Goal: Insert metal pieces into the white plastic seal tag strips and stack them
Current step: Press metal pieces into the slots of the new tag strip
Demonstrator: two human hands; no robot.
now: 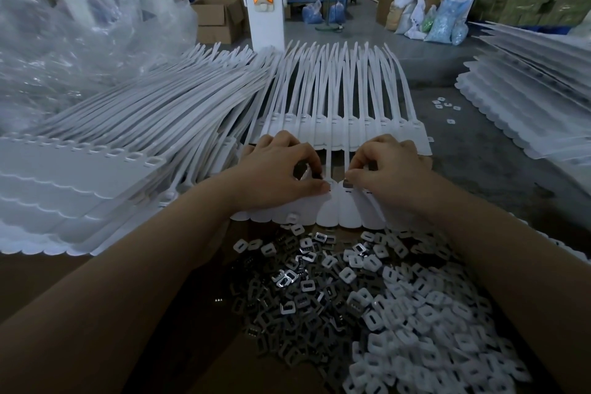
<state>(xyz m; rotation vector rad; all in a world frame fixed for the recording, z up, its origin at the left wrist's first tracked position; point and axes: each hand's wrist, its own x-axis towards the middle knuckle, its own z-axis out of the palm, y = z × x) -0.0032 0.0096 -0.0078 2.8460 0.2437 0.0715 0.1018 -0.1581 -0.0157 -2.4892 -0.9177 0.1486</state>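
A white seal tag strip (331, 213) lies flat in front of me, its scalloped edge toward me and its long tails running away. My left hand (281, 169) rests on the strip's left half, thumb and forefinger pinched at a tag head. My right hand (387, 166) pinches a small metal piece (347, 183) at the neighbouring tag head. A heap of dark metal pieces (297, 304) lies close below the strip, with white plastic pieces (431, 329) mixed in on its right side.
A tall stack of white strips (96, 176) sits to the left, another fanned row (339, 112) lies behind my hands, and more strips (527, 99) pile at the right. Clear plastic bags (80, 41) bulk at the back left. A white post (265, 9) stands behind.
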